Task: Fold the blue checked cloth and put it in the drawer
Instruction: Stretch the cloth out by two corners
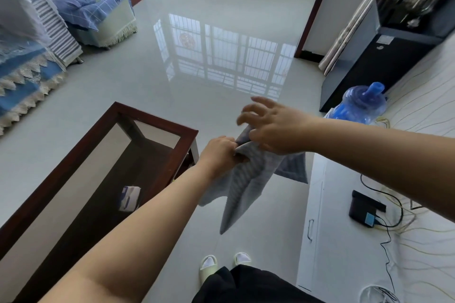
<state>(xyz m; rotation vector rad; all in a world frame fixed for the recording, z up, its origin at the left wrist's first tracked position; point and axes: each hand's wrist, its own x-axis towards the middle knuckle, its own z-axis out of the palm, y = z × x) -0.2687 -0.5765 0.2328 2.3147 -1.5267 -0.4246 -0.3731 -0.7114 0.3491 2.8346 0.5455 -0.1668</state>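
While the left grip [222,152] is clamped on the top edge of the blue checked cloth [242,184], the right grip [270,125] hovers just above it, fingers spread apart and blurred. The cloth hangs below both grips over the floor [209,76], the glass-topped bench [103,155] to their left.

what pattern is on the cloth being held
Pale blue-grey checks or stripes on the cloth, seen in the head view.

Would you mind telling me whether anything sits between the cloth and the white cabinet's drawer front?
Nothing visible does. The cloth hangs from the left hand, over bare floor beside the white cabinet; its handle is unobstructed.
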